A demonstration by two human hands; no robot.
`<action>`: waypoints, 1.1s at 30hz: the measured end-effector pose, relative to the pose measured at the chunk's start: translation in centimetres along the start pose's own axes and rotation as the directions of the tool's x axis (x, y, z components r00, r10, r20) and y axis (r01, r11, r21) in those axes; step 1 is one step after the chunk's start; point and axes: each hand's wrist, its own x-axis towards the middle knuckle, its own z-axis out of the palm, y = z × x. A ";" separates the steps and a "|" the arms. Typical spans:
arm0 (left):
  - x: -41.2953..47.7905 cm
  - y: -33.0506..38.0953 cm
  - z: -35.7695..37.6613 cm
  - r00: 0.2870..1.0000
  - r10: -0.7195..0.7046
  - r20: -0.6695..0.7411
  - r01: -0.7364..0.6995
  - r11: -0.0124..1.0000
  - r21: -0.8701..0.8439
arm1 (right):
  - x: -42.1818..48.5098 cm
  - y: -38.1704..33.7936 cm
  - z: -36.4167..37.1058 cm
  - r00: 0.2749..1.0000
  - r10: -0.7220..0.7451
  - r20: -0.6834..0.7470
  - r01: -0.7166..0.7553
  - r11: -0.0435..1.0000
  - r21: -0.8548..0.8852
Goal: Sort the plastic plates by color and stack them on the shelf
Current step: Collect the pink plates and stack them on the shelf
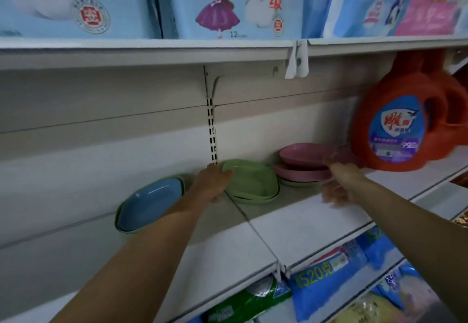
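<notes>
A shop shelf point(304, 221) is shown past two bare forearms. The left hand point(212, 183) is closed over the near rim of a stack of green plates point(253, 183). Further left of that hand, a blue plate point(152, 204) is nested in a lone green plate point(118, 221). The right hand point(338, 185) is blurred at the edge of the pink plates point(301, 156); whether it is gripping cannot be told. A pale green plate point(296, 183) is trapped beneath them. The tilted top pink plate could probably be slid off, or knocked against the orange detergent bottle point(395, 125) just right of that hand.
</notes>
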 end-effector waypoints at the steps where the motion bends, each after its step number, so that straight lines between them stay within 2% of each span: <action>1: 0.2 0.2 0.2 0.999 -0.049 0.022 0.050 0.997 -0.061 | 0.4 -0.1 0.1 1.000 -0.007 0.029 0.008 1.000 -0.019; 4: 0.5 0.7 0.7 0.988 -0.150 0.039 0.154 0.970 -0.188 | 1.3 0.0 0.1 0.995 -0.026 0.101 0.029 0.999 -0.029; 7: -0.1 1.4 0.8 0.981 -0.192 -0.010 0.184 0.953 -0.241 | 1.5 0.1 -0.3 0.991 -0.045 0.128 0.047 0.999 -0.012; 13: -3.8 0.3 -0.7 0.973 -0.157 -0.167 0.090 0.931 -0.353 | -0.9 0.2 -1.2 0.963 -0.069 0.261 0.061 0.997 0.039; 18: -9.9 -1.1 -1.7 0.937 -0.195 -0.290 0.069 0.917 -0.394 | -3.8 1.0 -0.6 0.919 -0.125 0.374 0.116 0.992 0.048; 24: -17.7 -5.2 -3.2 0.873 -0.221 -0.435 -0.040 0.856 -0.515 | -7.4 1.1 2.4 0.875 -0.232 0.424 0.222 0.972 0.073; 28: -22.2 -8.8 -4.7 0.823 -0.278 -0.495 -0.037 0.844 -0.535 | -11.4 1.0 5.6 0.847 -0.272 0.457 0.289 0.957 0.033; 33: -28.4 -14.7 -8.5 0.716 -0.362 -0.597 -0.030 0.839 -0.544 | -17.6 1.5 10.9 0.752 -0.359 0.553 0.377 0.922 0.086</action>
